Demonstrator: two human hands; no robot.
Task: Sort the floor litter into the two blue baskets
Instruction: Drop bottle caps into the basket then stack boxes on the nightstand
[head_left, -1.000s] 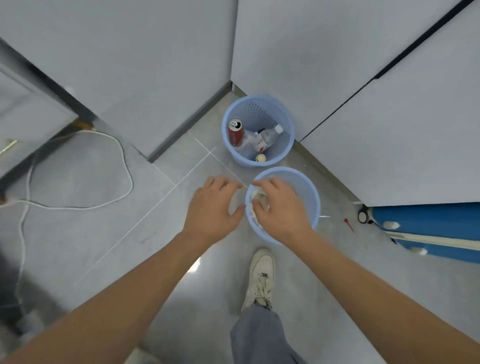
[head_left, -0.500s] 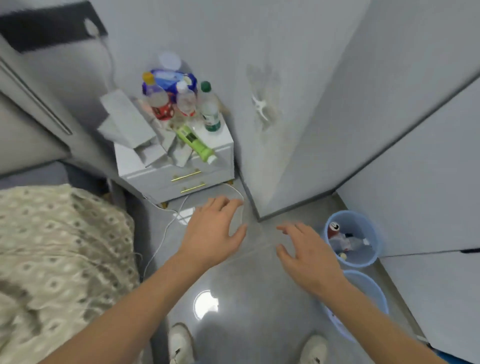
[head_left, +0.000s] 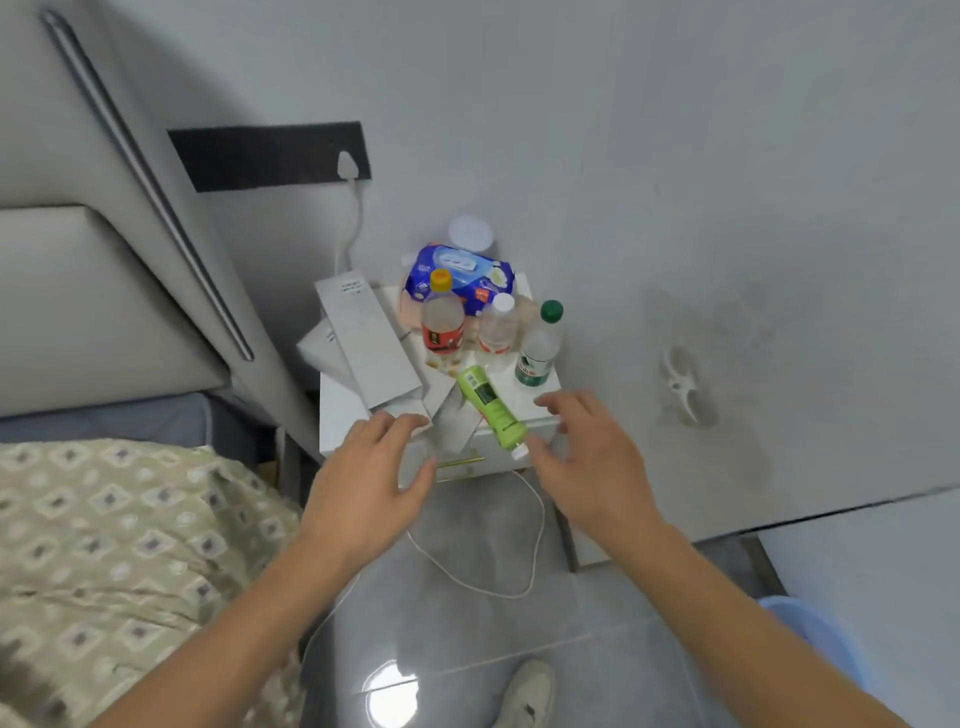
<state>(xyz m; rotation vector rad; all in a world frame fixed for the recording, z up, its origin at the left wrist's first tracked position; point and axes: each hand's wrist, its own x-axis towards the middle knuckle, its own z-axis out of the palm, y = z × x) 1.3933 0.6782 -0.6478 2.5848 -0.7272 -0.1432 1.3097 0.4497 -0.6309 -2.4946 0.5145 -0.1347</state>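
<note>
Both hands' fingers spread empty before cluttered nightstand (head_left: 540, 397); green tube (head_left: 491, 406) seemingly overhangs

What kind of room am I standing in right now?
Most likely a bedroom. A bed with a patterned cover and a padded headboard fills the left, and a white nightstand stands beside it, crowded with bottles and a wipes pack.
</note>
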